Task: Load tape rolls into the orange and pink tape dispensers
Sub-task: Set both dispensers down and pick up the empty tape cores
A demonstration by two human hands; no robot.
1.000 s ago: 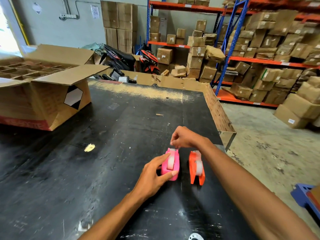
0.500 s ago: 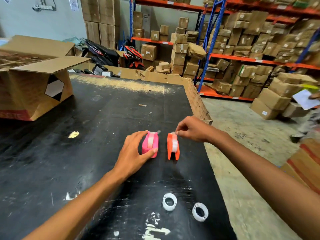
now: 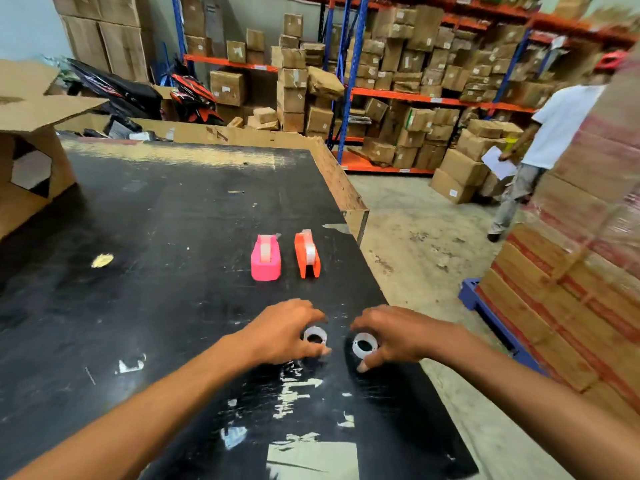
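Observation:
A pink tape dispenser (image 3: 265, 258) and an orange tape dispenser (image 3: 307, 254) stand side by side on the black table (image 3: 156, 237), each with a clear tape roll inside. Nearer to me lie two white rings. My left hand (image 3: 284, 332) curls its fingers around the left ring (image 3: 315, 336). Around the right ring (image 3: 363, 344) close the thumb and fingers of my right hand (image 3: 401, 336). Both rings look tilted; whether they are off the table I cannot tell.
An open cardboard box (image 3: 31, 147) stands at the table's far left. The table's right edge drops to a concrete floor. A wrapped pallet of boxes (image 3: 581, 258) stands to the right, with a person (image 3: 540, 147) holding paper beyond it. Shelves of cartons fill the back.
Both hands left the dispensers and came back toward me to the two white rings. The camera swung right and down.

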